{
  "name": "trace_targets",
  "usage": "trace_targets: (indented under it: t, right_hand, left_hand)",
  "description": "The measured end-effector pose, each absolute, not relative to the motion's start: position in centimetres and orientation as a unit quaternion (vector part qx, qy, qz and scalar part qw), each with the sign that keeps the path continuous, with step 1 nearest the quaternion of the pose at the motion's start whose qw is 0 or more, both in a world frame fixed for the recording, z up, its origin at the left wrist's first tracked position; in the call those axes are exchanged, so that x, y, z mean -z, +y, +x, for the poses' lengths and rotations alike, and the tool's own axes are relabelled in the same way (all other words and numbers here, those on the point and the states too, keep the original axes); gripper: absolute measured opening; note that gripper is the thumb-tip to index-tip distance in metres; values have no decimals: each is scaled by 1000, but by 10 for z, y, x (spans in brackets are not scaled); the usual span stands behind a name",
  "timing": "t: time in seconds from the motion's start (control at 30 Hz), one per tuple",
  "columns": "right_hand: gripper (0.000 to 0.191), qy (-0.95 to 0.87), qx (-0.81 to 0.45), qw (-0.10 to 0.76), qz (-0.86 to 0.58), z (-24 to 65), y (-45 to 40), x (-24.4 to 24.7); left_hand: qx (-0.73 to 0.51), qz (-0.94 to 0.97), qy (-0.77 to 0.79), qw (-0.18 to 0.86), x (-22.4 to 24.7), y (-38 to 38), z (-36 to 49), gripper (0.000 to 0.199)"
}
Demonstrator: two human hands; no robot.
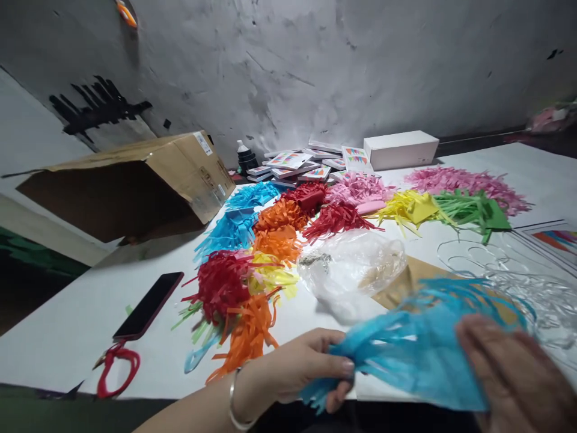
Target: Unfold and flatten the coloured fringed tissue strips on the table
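My left hand (315, 367) is closed, with thumb and fingers pinching a blue tissue-paper tassel (419, 349) by its gathered strips. A short bunch of strip ends sticks out below that grip. The tassel's uncut middle band spreads to the right, and loose fringe hangs at its far side. My right hand (514, 373), smeared by motion, lies against the right end of the band; its thumb is hidden, so its grip is unclear. Just behind the tassel are a clear plastic bag (356, 264) and a piece of brown cardboard (424, 270).
Red (223, 282), orange (252, 325), yellow, green and pink tassels cover the table's middle. A phone (148, 307) and red-handled scissors (117, 367) lie left. Behind stand an open carton (180, 174), stacked flat packs (293, 162) and a white box (401, 150). Clear cord (532, 294) lies right.
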State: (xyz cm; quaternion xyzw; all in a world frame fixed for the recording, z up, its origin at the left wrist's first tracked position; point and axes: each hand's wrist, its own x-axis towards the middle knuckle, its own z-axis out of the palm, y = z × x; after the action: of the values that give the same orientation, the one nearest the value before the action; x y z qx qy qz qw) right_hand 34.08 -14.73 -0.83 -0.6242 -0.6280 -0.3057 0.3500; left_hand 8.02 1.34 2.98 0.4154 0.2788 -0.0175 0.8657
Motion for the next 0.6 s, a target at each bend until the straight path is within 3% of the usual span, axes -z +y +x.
trace_targets:
  t: [0.17, 0.27, 0.37, 0.5, 0.6]
  right_hand:
    - [47, -807, 236, 238, -486, 279, -125, 37]
    - [44, -808, 208, 260, -485, 254, -107, 61]
    - [42, -795, 182, 282, -506, 237, -97, 71]
    - [37, -822, 151, 241, -494, 228, -90, 61]
    - [44, -831, 129, 244, -482, 231, -88, 50]
  left_hand:
    - [-63, 554, 448, 699, -24, 48, 4, 41]
    - [-138, 713, 515, 456, -23, 48, -27, 28]
    - [-241, 838, 438, 217, -15, 23, -25, 25]
    - [-186, 942, 206, 188, 9, -14, 13, 40]
    - [-148, 956, 195, 161, 25, -21, 30, 44]
